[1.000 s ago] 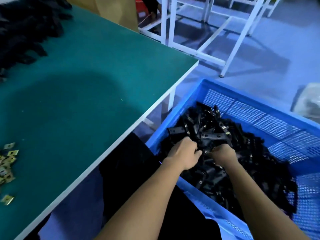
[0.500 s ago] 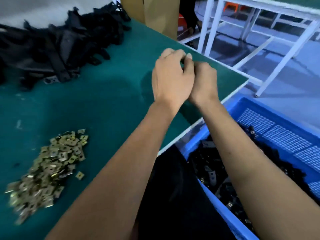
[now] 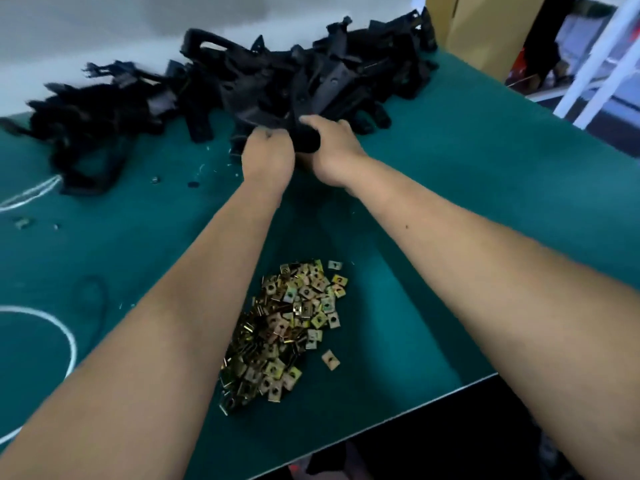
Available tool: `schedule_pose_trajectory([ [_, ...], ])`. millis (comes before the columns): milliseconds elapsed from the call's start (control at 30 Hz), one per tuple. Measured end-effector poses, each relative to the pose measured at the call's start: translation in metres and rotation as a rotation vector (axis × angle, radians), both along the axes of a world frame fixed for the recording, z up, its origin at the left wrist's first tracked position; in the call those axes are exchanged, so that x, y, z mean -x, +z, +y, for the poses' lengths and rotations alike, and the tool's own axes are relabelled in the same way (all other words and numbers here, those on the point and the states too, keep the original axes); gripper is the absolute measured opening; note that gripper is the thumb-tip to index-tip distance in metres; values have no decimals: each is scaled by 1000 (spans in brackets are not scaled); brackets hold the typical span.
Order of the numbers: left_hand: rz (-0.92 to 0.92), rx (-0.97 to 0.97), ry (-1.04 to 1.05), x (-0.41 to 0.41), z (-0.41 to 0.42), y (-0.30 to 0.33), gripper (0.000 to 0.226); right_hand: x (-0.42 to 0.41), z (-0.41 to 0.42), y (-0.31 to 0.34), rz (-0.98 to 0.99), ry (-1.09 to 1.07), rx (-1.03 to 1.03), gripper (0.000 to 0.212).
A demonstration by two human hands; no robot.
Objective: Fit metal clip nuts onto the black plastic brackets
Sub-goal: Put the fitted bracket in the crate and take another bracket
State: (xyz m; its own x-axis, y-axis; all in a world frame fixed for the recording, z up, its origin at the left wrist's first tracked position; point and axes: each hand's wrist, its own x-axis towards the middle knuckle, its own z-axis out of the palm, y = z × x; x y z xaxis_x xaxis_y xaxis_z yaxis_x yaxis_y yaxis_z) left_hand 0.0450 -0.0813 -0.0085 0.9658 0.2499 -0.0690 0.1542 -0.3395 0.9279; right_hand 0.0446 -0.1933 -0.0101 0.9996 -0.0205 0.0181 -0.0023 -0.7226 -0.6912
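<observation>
Evidently we are mid-batch, both hands at the bracket pile and the clip nuts untouched.

Our left hand (image 3: 268, 157) and right hand (image 3: 332, 150) curl together around a dark bracket (image 3: 306, 142) at the near edge of the heap of black plastic brackets (image 3: 277, 81) along the far side of the green table mat (image 3: 467, 202). We cannot tell whether any bracket there carries a nut. The clip nuts (image 3: 287, 327), small, square, brassy stamped plates with centre holes, lie heaped near us between our forearms; much fitting seems left.
</observation>
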Motion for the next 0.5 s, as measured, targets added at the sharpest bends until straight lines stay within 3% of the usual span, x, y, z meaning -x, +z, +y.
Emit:
schedule_pose_trajectory([
  [167,6,298,-20,1,9,-2,12,-5,16,-8,-123,-241,-244,33],
  [333,73,482,-68,4,23,8,34,24,16,-10,-306,-319,-312,21],
  [400,92,476,-125,7,25,16,42,38,19,-11,-376,-251,-312,18],
  [500,89,254,-175,7,23,21,39,54,23,-14,-357,-132,-351,15],
])
